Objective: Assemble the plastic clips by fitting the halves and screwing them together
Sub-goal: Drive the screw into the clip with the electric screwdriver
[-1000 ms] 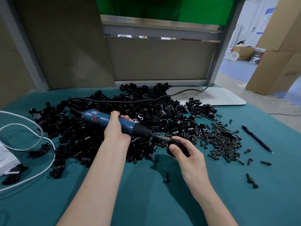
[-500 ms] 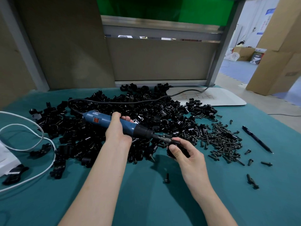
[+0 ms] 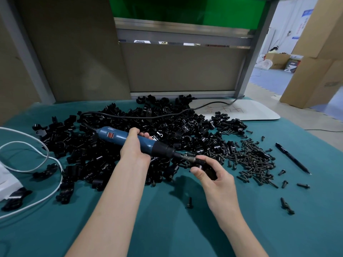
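Starting at the left, what lies on the teal table (image 3: 167,229)? asks one.

A white cable (image 3: 47,157), then a heap of black clip halves (image 3: 89,154), answers the other.

And the hands?

The left hand (image 3: 132,147) is wrapped round the blue electric screwdriver (image 3: 111,135), over the heap. Its bit meets the clip (image 3: 209,171), which the right hand (image 3: 219,184) pinches between thumb and curled fingers, just above the table at the heap's near edge.

Further right?

A pile of screws (image 3: 256,160), then a pen (image 3: 292,158) lying apart from it.
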The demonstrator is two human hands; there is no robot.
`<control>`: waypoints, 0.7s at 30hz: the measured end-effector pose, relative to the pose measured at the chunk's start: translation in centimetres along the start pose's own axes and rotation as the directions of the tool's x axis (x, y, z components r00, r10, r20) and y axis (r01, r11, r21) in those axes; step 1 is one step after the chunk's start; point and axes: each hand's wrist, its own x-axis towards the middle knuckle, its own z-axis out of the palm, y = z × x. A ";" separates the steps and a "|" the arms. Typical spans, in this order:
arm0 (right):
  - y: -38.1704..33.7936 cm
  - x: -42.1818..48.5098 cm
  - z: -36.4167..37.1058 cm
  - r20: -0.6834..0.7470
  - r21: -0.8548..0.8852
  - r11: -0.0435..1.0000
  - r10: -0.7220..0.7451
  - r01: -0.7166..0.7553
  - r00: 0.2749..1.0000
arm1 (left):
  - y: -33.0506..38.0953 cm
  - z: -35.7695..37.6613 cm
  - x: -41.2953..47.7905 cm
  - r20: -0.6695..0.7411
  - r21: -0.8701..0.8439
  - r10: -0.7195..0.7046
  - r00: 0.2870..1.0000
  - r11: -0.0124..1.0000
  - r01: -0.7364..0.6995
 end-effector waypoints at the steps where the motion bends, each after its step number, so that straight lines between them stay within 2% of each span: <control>1: 0.0 -0.1 0.0 0.006 -0.010 1.000 -0.022 0.022 1.000 | 0.1 0.0 0.0 -0.011 0.016 -0.012 1.000 1.000 0.012; 7: 0.0 -0.6 0.4 0.039 -0.080 0.993 -0.083 0.086 0.996 | 0.9 0.0 0.4 -0.001 0.069 -0.050 0.999 0.996 0.050; 11: 0.1 -0.6 0.1 0.039 -0.087 0.994 -0.058 0.061 0.998 | 2.4 0.0 0.4 -0.053 0.086 0.011 0.999 0.996 -0.006; 19: 0.3 0.2 -0.3 -0.104 0.165 0.983 0.095 -0.077 0.990 | 3.4 -0.7 0.4 -0.111 0.363 0.126 0.986 0.929 -0.078; 21: 0.2 0.2 -0.3 -0.113 0.202 0.974 0.127 -0.102 0.985 | 3.4 -0.5 -0.1 -0.086 0.390 0.197 0.977 0.909 -0.149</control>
